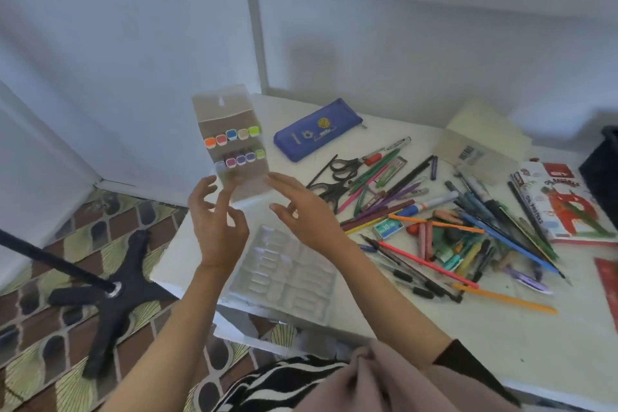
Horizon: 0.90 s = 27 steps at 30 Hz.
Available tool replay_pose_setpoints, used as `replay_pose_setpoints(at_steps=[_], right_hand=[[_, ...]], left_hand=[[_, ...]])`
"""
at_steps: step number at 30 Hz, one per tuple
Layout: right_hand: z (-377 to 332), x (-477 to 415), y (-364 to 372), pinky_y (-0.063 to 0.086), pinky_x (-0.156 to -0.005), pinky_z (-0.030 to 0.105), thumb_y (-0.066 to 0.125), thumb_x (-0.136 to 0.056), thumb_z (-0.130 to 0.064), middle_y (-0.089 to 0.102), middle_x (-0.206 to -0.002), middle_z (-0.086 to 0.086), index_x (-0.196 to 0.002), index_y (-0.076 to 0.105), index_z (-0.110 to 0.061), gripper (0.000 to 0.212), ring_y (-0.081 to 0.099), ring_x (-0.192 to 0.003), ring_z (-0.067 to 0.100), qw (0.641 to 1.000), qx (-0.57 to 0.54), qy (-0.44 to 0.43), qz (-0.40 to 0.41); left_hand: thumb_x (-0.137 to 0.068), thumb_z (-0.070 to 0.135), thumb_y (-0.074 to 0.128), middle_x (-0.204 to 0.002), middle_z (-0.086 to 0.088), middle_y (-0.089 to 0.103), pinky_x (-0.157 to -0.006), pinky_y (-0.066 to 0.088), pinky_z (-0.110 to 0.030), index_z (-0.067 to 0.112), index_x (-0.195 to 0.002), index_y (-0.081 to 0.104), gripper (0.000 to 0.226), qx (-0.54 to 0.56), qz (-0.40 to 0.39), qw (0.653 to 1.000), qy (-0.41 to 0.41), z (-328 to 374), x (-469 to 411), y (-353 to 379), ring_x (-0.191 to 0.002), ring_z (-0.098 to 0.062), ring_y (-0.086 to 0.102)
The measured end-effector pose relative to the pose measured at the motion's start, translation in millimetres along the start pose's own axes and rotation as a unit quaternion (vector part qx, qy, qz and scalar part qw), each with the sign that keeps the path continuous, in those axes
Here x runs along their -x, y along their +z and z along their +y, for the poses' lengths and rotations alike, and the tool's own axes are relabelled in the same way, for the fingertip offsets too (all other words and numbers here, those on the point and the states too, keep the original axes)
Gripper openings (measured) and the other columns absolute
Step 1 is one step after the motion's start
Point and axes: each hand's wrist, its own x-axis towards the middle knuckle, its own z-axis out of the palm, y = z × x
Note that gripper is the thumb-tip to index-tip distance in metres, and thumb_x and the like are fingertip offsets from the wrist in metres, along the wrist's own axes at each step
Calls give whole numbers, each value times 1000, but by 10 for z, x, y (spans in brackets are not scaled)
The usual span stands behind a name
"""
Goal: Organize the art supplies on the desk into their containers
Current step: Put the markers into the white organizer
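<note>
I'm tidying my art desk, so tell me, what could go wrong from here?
The marker case is upright with its flap open near the desk edge, and neither the left hand nor right hand clearly grips it; it could tip and spill. The clear tray by the front edge could be knocked off by a forearm.

Marker case: clear plastic, slightly frosted. Tray: clear glossy plastic. Pouch: blue cloth. Desk: matt white.
</note>
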Motion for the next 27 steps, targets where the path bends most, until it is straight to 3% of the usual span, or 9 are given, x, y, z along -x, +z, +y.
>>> replay_pose_setpoints(at_steps=[4, 7, 9, 10, 14, 18, 21, 24, 27], right_hand=[[477, 592, -579, 49, -70, 21, 59, -89, -7, 61, -118, -5, -110, 67, -18, 26, 55, -65, 0, 990, -38, 52, 124], [872, 1093, -1127, 43, -64, 10, 59, -87, 1, 67, -98, 1, -100, 70, -13, 23, 57, -67, 1, 961, 0, 169, 218], [1116, 1414, -1411, 45, -68, 18, 59, -85, 2, 67, -92, 2, -94, 70, -12, 20, 58, -74, 4, 934, 60, 241, 258], [1226, 1561, -1509, 45, -72, 25, 60, -84, 1, 66, -93, 3, -90, 70, -12, 18, 58, -83, 15, 920, 104, 271, 263], [1495, 1926, -1701, 48, -75, 43, 72, -71, 3, 60, -104, 8, -77, 73, -17, 21, 48, -102, 35, 890, 251, 278, 261], [1621, 1993, -1803, 47, -73, 47, 77, -66, -10, 56, -124, 7, -81, 75, -28, 23, 37, -110, 30, 872, 355, 265, 208], [1692, 1963, -1922, 42, -80, 46, 75, -73, -22, 53, -131, 4, -88, 74, -31, 17, 39, -111, 28, 874, 377, 246, 181], [1762, 1898, -2009, 39, -79, 44, 74, -74, -29, 50, -135, 2, -91, 72, -30, 17, 37, -111, 24, 874, 394, 240, 151], [1843, 1811, -2062, 38, -82, 47, 69, -80, -32, 45, -140, 4, -96, 72, -30, 17, 35, -117, 26, 875, 397, 252, 116]], left_hand=[[-68, -11, 44, -107, -10, 45, -68, 42, -32, 4, -97, 68, 41, 40, 44, 997, 52, 497, 200, 184, -92, -28, 49], [-69, -15, 49, -94, -8, 50, -66, 44, -36, 4, -84, 68, 31, 125, -58, 982, 130, 1005, 353, 462, -84, -27, 50], [-68, -13, 54, -89, -6, 54, -66, 42, -38, 6, -78, 67, 25, 168, -157, 958, 173, 1374, 465, 651, -81, -26, 52], [-68, -9, 56, -90, -5, 57, -68, 41, -36, 9, -78, 68, 24, 174, -206, 944, 189, 1555, 522, 734, -84, -24, 52], [-70, 14, 61, -97, 2, 58, -75, 39, -36, 22, -68, 70, 11, 119, -337, 898, 255, 2109, 773, 1048, -99, -18, 49], [-75, 26, 49, -92, 5, 56, -77, 28, -32, 26, -67, 73, 25, 70, -340, 919, 186, 2337, 929, 1254, -96, -17, 49], [-74, 25, 53, -90, 6, 54, -73, 19, -28, 26, -78, 73, 20, 40, -327, 933, 144, 2422, 944, 1323, -87, -15, 49], [-71, 23, 64, -90, 8, 55, -74, 24, -30, 30, -88, 71, 20, 25, -312, 944, 106, 2469, 952, 1372, -87, -13, 49], [-70, 37, 67, -92, 12, 56, -76, 27, -33, 37, -89, 71, 19, -8, -329, 940, 88, 2481, 961, 1392, -90, -12, 47]])
